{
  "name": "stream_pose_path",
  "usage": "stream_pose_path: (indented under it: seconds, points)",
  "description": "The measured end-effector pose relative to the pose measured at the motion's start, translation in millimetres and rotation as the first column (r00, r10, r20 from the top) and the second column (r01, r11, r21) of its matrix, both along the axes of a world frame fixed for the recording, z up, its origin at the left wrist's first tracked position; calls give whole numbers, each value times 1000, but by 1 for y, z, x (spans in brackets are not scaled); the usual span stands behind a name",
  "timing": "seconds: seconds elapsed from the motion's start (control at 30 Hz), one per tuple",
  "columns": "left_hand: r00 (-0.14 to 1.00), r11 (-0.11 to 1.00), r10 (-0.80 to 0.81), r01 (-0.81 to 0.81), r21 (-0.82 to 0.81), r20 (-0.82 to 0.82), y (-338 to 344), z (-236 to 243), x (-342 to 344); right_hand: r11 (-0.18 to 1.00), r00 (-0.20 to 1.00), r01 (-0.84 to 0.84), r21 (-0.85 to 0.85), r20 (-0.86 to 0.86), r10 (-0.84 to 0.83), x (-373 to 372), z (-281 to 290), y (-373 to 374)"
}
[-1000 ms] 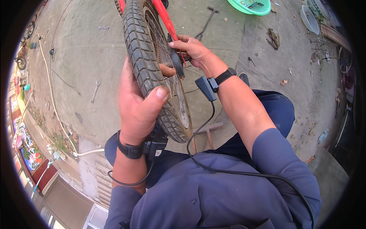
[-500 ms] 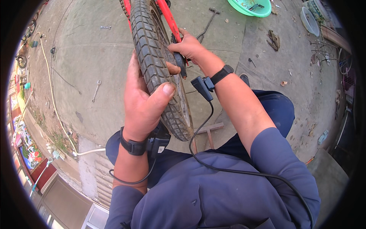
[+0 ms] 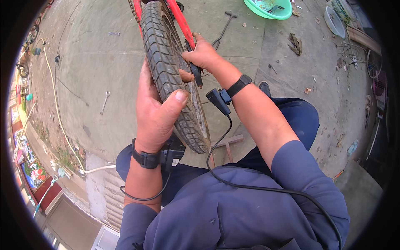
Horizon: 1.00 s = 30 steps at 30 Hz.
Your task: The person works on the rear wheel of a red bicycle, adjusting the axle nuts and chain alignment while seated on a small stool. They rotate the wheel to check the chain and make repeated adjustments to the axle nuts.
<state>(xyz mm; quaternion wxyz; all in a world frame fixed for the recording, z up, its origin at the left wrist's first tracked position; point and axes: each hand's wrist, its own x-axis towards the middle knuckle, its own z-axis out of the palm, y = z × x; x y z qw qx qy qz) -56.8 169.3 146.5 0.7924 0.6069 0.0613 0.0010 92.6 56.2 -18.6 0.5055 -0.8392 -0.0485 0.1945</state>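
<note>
My left hand [image 3: 155, 118] is closed around a bicycle wheel with a black knobbly tyre [image 3: 160, 56]. Its thumb presses on the tread, and a fingertip shows among the spokes on the far side. At the right of the wheel, my right hand [image 3: 203, 54] is closed on the lower end of a red frame tube [image 3: 182, 24]. Most of its fingers are hidden behind the tube. Just below that hand is a black part [image 3: 196, 76], whose kind I cannot make out. A chain [image 3: 134, 9] runs by the tyre's upper left.
A spanner [image 3: 105, 102] lies on the concrete to the left, a smaller one [image 3: 114, 33] farther off. A T-handled tool [image 3: 225, 28] and a green basin [image 3: 268, 12] are beyond my right hand. A pale hose [image 3: 56, 91] crosses the left. A small wooden stand [image 3: 227, 143] is between my legs.
The wheel, the frame tube and both hands appear slightly farther left, along with much of the ground, as the view shifts. Both hands keep the same hold.
</note>
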Motion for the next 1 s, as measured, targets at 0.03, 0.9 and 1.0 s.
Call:
stream_pose_path:
  seconds: [0.03,0.9,1.0]
  points:
    - [1000,1000,-2,2,-3,-2,0,0,0,999,1000,-4,-46,6,5,0,3,0]
    - [999,998,48,-46,-53,19,-7,-1,-12,993,999,46,-108,10,-45,-4,1,1]
    - [1000,996,-15,16,-93,16,-3,-3,-13,995,995,100,-18,-23,-100,-1,-8,-5]
